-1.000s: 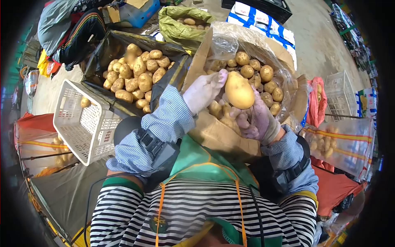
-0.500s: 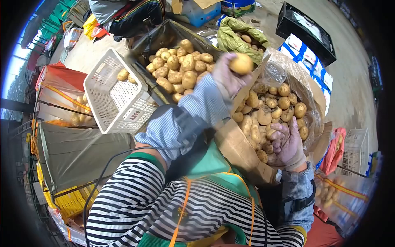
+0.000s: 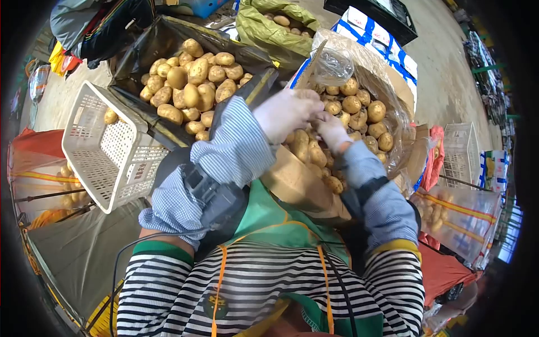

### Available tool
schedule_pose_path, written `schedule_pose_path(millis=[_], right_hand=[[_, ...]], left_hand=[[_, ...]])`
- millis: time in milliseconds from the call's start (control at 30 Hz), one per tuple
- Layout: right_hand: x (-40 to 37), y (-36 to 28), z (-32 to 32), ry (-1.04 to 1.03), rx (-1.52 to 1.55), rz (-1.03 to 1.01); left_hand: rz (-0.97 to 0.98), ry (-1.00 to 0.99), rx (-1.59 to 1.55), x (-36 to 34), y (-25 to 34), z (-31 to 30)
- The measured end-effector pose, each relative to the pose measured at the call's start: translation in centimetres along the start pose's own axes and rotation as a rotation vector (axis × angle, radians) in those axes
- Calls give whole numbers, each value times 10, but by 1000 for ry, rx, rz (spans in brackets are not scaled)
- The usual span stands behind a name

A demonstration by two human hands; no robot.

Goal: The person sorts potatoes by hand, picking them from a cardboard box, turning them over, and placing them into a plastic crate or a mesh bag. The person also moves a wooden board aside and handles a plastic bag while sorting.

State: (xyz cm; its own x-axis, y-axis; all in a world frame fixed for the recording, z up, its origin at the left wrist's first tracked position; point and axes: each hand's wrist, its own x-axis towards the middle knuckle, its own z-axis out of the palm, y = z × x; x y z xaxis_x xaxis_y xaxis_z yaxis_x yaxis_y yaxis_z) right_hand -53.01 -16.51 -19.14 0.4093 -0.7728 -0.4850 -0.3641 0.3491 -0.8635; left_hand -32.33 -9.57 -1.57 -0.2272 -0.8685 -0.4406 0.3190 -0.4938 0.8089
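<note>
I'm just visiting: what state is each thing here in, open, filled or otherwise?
Cardboard box: open, lined with clear plastic, many potatoes inside.
Black-lined bin: open, potatoes heaped inside.
White basket: open, a potato visible inside.
Green sack: mouth open, potatoes inside.
Left hand: over the box, grip unclear.
Right hand: over the box, close to the left, grip unclear.

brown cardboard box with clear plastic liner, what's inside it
The brown cardboard box holds rounded yellow-brown potatoes, with crumpled clear plastic toward its far side. The left hand and right hand cover part of the pile; lower layers and the bottom are hidden.
</note>
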Motion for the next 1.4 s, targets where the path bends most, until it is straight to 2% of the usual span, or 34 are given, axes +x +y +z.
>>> schedule_pose_path(millis=[33,67,133,200,233,267,300,333,367,400,467,500,533,567,600,667,733,800,833,867,933,967,1033,1067,1133,1167,1200,1233,1267,1333,1400], right_hand=[[26,21,13,22,-82,-284],[78,62,14,150,-814,-298],[55,-2,51,276,-811,-295],[73,-5,68,383,-813,-170],[73,-9,73,442,-958,-282],[82,-1,72,434,-957,-282],[91,5,71,385,-830,-278],[101,16,66,337,-704,-271],[95,4,58,302,-754,-213],[85,-7,52,303,-756,-215],[43,-48,42,271,-671,-198],[42,-43,28,214,-485,-218],[24,-55,17,126,-240,-188],[1,-79,6,64,-251,-147],[-24,-102,-4,7,-261,-106],[-69,-115,-18,-138,250,-53],[-120,-134,-21,-155,284,-114],[-157,-136,-26,-199,627,68],[-167,-131,-24,-269,716,41],[-170,-127,-25,-263,718,32],[-172,-117,-25,-649,1039,6],[-185,-136,-6,-350,1112,138],[-188,-141,-5,-392,1148,210],[-187,-142,-5,-422,1174,285],[-180,-140,-11,-480,1191,369],[-173,-135,-17,-392,1056,362],[-163,-129,-24,-314,922,347],[-156,-113,-36,-244,603,192],[-151,-109,-37,-274,605,185],[-143,-105,-40,-56,549,242],[-139,-104,-42,-62,518,241]], left_hand=[[335,-136,740,16,-11,-19],[324,-134,735,24,-11,-22],[95,375,582,37,-13,-24],[-94,207,125,16,28,-23],[266,88,769,22,24,-46],[635,-55,1404,25,25,-62],[628,-54,1405,28,18,-66],[295,-45,643,28,15,-63],[-35,-29,-118,27,14,-62],[-32,-30,-119,31,8,-68],[694,-13,856,41,-8,-83],[704,-14,851,38,-2,-74],[359,116,307,33,10,-59],[1,222,-231,29,17,-48],[8,207,-235,27,17,-44],[161,89,32,23,13,-36],[237,-12,141,18,11,-23],[203,-261,276,-1,12,-1],[214,-364,151,-9,8,10],[261,-414,155,-11,3,18],[337,-457,99,-14,-10,29],[334,-451,110,-16,-9,33],[273,-416,410,-19,-7,37],[271,-398,418,-18,-7,36],[155,-355,34,-14,-6,28],[187,-238,-57,-14,2,19],[254,-202,-332,-1,4,8],[242,-89,-508,6,12,-12],[231,17,-686,13,21,-33],[340,183,-808,26,36,-79],[504,440,-895,40,47,-113]])
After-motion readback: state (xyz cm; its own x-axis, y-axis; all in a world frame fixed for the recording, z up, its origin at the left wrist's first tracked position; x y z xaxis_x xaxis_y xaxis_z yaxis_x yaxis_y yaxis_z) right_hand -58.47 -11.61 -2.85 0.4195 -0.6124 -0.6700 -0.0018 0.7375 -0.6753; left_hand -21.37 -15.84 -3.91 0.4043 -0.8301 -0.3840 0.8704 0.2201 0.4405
